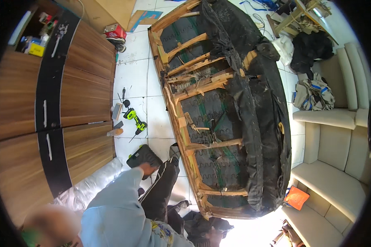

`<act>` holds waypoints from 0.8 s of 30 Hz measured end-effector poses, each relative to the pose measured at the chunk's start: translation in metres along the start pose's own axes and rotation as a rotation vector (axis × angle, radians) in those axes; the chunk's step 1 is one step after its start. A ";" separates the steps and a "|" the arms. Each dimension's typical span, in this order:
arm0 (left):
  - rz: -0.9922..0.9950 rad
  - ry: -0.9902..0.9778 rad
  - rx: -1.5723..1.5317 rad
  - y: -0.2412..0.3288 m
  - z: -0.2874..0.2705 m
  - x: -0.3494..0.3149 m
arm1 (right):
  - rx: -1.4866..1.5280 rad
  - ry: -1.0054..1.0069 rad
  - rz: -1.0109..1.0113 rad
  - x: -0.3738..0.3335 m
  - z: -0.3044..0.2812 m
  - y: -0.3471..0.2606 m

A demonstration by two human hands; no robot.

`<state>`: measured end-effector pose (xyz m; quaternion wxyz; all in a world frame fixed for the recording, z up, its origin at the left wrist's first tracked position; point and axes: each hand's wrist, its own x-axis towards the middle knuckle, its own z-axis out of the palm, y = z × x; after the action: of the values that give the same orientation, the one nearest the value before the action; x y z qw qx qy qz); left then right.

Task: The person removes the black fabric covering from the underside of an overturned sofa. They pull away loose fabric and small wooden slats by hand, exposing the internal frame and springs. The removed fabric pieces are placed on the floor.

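Neither of my hands shows in the head view. An overturned sofa frame (214,145) lies on the tiled floor, its wooden rails, wavy springs and green straps exposed. Torn black fabric (251,119) is bunched along its right side. A hammer (211,124) appears to lie among the springs. At the lower left, another person in a light blue top (111,214) bends over, one hand (147,168) at a black tool case (143,156). A blurred hand (213,236), probably that person's too, is by dark cloth (202,228) at the bottom edge.
A green and black cordless drill (135,120) and a screwdriver (123,94) lie left of the frame. Wooden cabinets (84,94) line the left. Beige sofa seats (338,181) stand on the right, with an orange item (297,198) and crumpled cloth (314,94) nearby.
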<state>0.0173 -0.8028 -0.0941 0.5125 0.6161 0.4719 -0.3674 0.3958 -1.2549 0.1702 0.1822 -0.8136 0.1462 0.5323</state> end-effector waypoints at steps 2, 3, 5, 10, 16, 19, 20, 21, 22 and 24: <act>-0.160 -0.074 0.064 -0.066 0.101 -0.044 | 0.252 -0.140 -0.001 0.019 -0.014 0.040; -0.201 -0.124 0.125 -0.083 0.136 -0.055 | 0.216 -0.119 -0.073 0.034 -0.010 0.067; -0.234 -0.179 -0.475 -0.046 0.183 -0.090 | 0.082 -0.051 -0.227 0.050 -0.023 0.117; -0.261 -0.414 -0.952 0.068 0.221 -0.202 | -0.019 -0.045 -0.402 0.051 -0.068 0.197; -0.279 -0.336 -0.973 0.072 0.336 -0.307 | -0.247 0.206 -0.491 0.035 -0.187 0.282; -0.289 -0.303 -0.598 0.099 0.345 -0.347 | 0.131 0.354 -0.309 0.020 -0.236 0.351; -0.268 -0.309 -0.466 0.069 0.349 -0.340 | 0.079 0.355 -0.303 0.025 -0.245 0.362; -0.241 -0.327 -0.324 0.043 0.355 -0.329 | 0.028 0.362 -0.289 0.027 -0.250 0.375; -0.208 -0.324 -0.255 0.040 0.357 -0.335 | 0.182 0.370 -0.321 0.028 -0.249 0.397; 0.302 -0.536 0.427 0.033 0.342 -0.321 | 0.288 0.434 -0.377 0.036 -0.239 0.433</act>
<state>-0.0320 -1.2036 0.1457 0.5261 0.6539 0.1375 -0.5261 0.4171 -1.7506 0.1635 0.3557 -0.8867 0.1021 0.2772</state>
